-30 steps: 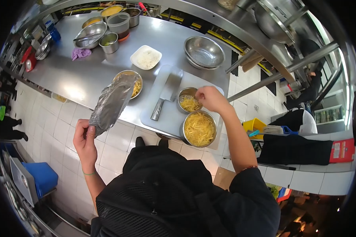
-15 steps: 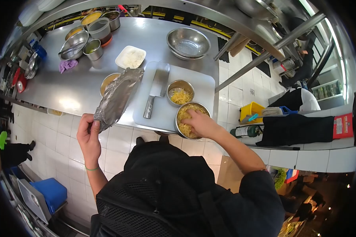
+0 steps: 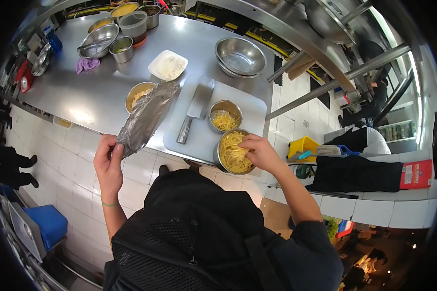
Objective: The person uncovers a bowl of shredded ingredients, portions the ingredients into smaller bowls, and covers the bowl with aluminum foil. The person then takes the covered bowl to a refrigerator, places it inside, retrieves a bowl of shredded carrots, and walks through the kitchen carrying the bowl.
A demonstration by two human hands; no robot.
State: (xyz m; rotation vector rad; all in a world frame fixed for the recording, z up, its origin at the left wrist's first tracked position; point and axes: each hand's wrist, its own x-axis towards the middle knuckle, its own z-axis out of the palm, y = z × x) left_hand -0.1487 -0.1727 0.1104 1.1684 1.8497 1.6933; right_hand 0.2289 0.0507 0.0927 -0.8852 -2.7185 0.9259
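Observation:
My left hand [image 3: 109, 157] pinches the near end of a long, creased piece of aluminium foil [image 3: 148, 116], held up over the table's front edge. My right hand [image 3: 262, 154] is at the right side of a metal bowl [image 3: 219, 162], fingers closed together on thin yellow shreds [image 3: 235, 153]. Behind that bowl stands a second metal bowl [image 3: 226, 104] with fewer yellow shreds in it. A cleaver [image 3: 196, 104] lies on the white cutting board [image 3: 175, 133], left of the bowls. Partly behind the foil is a metal bowl [image 3: 130, 99] of pale orange pieces.
A white square dish [image 3: 153, 68] holds white shreds. Nested steel bowls [image 3: 241, 56] sit at the back right of the steel table [image 3: 73, 92]. Several pots, a steel bowl [image 3: 98, 41] and a purple cloth [image 3: 87, 65] stand back left. A metal shelf post [image 3: 335, 85] slants at right.
My right hand has drawn back from the middle of the near bowl to its right side, fingers now pinched. The foil stays in my left hand. The view has shifted slightly.

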